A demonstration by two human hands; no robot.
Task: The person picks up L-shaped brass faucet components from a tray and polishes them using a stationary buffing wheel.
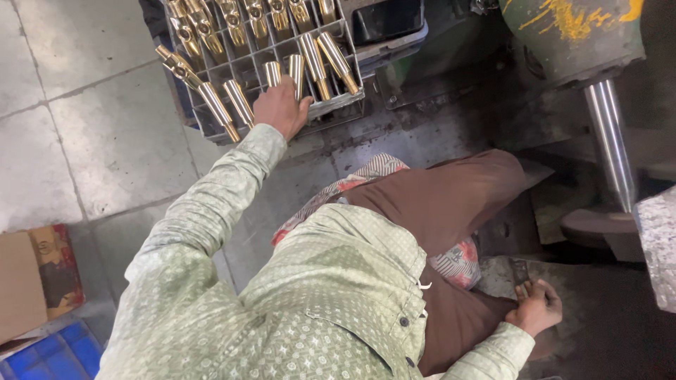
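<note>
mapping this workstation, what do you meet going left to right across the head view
brown cardboard box → blue plastic crate → left hand on grey divided tray of brass fittings → right hand → shiny steel machine shaft

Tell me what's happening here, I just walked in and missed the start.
A seated person in a green patterned shirt reaches the left hand into a gridded crate of shiny brass fittings, touching one. The right hand rests low on a dark metal surface near a machine's steel shaft.
</note>
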